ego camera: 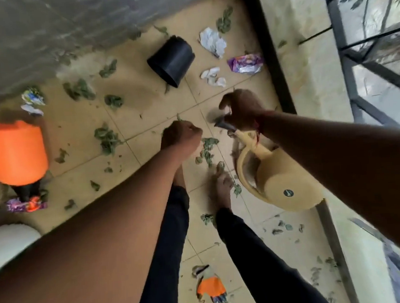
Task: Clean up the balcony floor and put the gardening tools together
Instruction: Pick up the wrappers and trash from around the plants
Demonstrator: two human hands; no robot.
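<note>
Obs.: standing view, looking down at the balcony floor [143, 103].

Hands: left hand [181, 137] is a closed fist; whether anything is inside is hidden. Right hand [241, 110] has its fingers curled claw-like directly over the dark nozzle [224, 126]. Blur prevents telling whether it grips the nozzle or only hovers at it.

Task's thing: yellow watering can [279, 176]. It appears to lie on its side on the floor, round base turned up toward the camera. The body sits under the right forearm, nearer the person than either hand. The handle loop is on the side toward the left arm.

Key relation: the can's long axis runs from the base, back by the right forearm, out along the spout to the nozzle at the right hand. The spout points away from the person and slants slightly toward the left hand. The right hand is clearly the nearer one. The left hand is just beside the nozzle tip, apart from it.

Judgement: a lift by the spout end would leave the heavy body hanging below, so shifting the hold to the handle loop looks steadier.

Other: loose leaves [208, 148] lie between and beneath the hands. A black pot [171, 61] lies tipped over beyond both hands. A glove [210, 285] lies well behind them, by the legs.
</note>
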